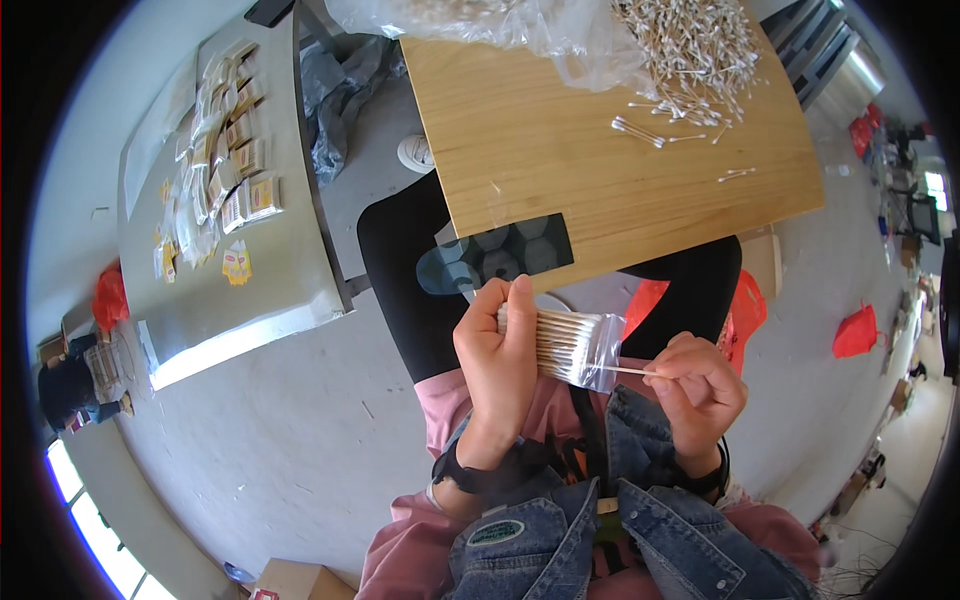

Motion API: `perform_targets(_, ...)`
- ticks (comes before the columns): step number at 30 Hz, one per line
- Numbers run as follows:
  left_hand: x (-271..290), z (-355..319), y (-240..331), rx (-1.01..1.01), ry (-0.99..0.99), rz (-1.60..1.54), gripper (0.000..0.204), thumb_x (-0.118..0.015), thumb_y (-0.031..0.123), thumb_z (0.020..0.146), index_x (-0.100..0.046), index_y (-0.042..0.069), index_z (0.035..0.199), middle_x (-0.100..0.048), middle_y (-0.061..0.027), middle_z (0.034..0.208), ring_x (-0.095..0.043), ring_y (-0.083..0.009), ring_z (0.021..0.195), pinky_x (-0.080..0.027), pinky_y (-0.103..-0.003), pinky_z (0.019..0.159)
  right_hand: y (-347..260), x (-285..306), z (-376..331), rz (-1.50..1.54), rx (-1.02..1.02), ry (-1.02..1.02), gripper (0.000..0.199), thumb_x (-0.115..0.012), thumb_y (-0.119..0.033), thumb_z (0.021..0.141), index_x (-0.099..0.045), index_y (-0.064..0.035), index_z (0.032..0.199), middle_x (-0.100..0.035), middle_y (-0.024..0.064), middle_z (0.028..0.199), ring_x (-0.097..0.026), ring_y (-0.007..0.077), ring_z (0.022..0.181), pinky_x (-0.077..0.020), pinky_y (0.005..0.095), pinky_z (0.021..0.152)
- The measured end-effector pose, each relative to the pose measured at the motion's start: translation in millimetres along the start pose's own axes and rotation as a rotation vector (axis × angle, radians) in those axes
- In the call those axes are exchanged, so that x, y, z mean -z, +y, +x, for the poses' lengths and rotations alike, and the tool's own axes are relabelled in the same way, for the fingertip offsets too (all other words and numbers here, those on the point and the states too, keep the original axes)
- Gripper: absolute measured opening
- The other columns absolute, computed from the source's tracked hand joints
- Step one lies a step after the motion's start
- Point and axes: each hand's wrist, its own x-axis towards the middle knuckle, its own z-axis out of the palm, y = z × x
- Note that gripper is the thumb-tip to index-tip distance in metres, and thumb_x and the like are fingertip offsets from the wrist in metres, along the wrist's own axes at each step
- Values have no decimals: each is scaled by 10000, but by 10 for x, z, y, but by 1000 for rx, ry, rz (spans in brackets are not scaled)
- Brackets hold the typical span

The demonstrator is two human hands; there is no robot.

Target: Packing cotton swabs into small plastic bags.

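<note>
My left hand (pixel 498 350) is closed round a small clear plastic bag (pixel 606 352) packed with cotton swabs (pixel 562 342), held above my lap. The bag's end points toward my right hand (pixel 697 392), which pinches the thin stick of a single cotton swab (pixel 632 371). That stick reaches into the bag's end; its far tip is hidden among the others. Beyond my hands, a large heap of loose cotton swabs (pixel 690 50) lies on the wooden table (pixel 600 190), with a few stray ones nearer its edge.
A big clear plastic bag (pixel 540 30) covers the table's far side. A dark patterned sheet (pixel 500 255) lies at the near edge. To the left, a metal table (pixel 270 290) carries many packed swab bags (pixel 225 160). Red bags (pixel 855 330) and a cardboard box (pixel 300 580) stand on the floor.
</note>
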Motion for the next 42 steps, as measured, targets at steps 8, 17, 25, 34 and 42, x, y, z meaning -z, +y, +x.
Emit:
perform_targets(8,-98,-62,-7,-115,30,46,348,-562,183,992,-461,38,692,-358,86,642,-277,-8,610,-211,-218,499,-65,-183,-1,-230,27,-16,166,-725,91,743,-675,25,887,-692,115,832,-604,189,704,-460,277,622)
perform_targets(17,-112,-50,-9,-46,-3,-38,350,-549,196,999,-466,41,696,-377,80,659,-286,-15,622,-228,-220,509,-81,-245,-11,-191,-29,8,161,-736,75,740,-675,5,871,-689,105,813,-600,192,690,-444,277,618)
perform_targets(25,-136,-59,38,10,-18,-52,360,-535,222,1005,-479,35,703,-397,67,662,-305,-22,627,-248,-215,526,-24,-235,-1,-248,98,-62,119,-698,39,773,-654,38,883,-655,143,867,-542,191,716,-406,280,611)
perform_targets(34,-150,-56,33,50,-3,-178,335,-535,214,1000,-509,32,720,-424,60,667,-335,-18,617,-261,-209,527,43,-289,-109,-166,74,-58,289,-747,-47,740,-726,-38,1028,-599,143,1111,-554,221,868,-448,307,726)
perform_targets(42,-137,-24,-84,117,31,-311,367,-496,271,1020,-527,43,734,-465,43,668,-385,-22,599,-299,-206,527,89,-467,-102,-95,64,-3,522,-823,-146,720,-629,-12,1185,-507,150,1223,-537,224,999,-450,330,837)
